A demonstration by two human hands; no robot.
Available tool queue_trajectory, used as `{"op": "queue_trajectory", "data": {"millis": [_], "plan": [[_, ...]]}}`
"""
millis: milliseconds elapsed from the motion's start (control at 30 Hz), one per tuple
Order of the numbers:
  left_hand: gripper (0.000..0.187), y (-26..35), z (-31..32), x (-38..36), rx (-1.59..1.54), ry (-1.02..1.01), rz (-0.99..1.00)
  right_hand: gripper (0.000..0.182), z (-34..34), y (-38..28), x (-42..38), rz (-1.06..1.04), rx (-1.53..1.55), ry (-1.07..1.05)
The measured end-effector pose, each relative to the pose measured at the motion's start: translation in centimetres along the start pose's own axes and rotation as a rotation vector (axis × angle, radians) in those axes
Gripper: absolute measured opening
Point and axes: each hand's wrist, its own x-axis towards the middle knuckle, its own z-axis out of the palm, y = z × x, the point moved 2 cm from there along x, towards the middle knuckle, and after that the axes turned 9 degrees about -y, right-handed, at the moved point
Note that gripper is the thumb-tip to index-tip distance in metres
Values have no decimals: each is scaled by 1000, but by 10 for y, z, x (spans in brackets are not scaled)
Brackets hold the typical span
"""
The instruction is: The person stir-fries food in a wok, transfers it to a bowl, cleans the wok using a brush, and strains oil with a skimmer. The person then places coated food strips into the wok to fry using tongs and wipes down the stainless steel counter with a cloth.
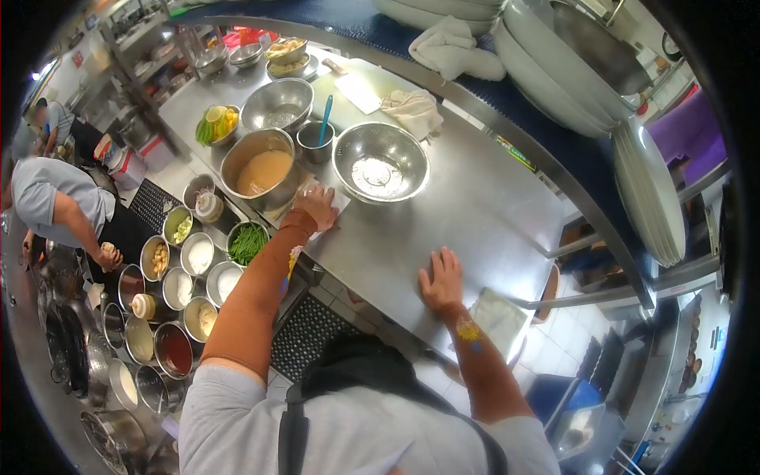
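My left hand (317, 207) is on a pale cloth (342, 199) at the table's edge, beside a steel pot (260, 168) of light brown liquid; its fingers look curled on the cloth. My right hand (441, 281) lies flat on the steel table (475, 229) with its fingers apart, holding nothing. A perforated steel bowl (380, 163) stands ahead, between the two hands. Left of it is a small steel pot (316, 142) with a blue-handled utensil (326, 112) in it. A folded cloth (495, 317) lies right of my right hand.
Several ingredient containers, one with chopped greens (248, 243), stand at the left. Behind are a steel bowl (277, 103), a fruit bowl (216, 125) and a cleaver (358, 89). A shelf (554, 170) with plates (645, 190) overhangs the right. A co-worker (63, 198) stands far left.
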Motion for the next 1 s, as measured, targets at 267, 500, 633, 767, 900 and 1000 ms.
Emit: {"op": "queue_trajectory", "data": {"millis": [267,500,633,767,900,1000], "plan": [[56,-6,0,1,-1,79,35,54,1,-2,0,11,18,3],[52,-11,-1,-7,16,34,70,53,5,2,0,8,7,-8],[65,-31,10,9,-77,-29,205,51,2,1,1,2,19,13],[78,-52,23,21,-144,-141,448,51,3,1,-3,3,23,35],[77,-33,11,1,-25,-88,368,51,2,1,-1,-4,15,34],[71,-25,0,-5,-17,-73,327,51,0,0,0,-8,18,41]]}}
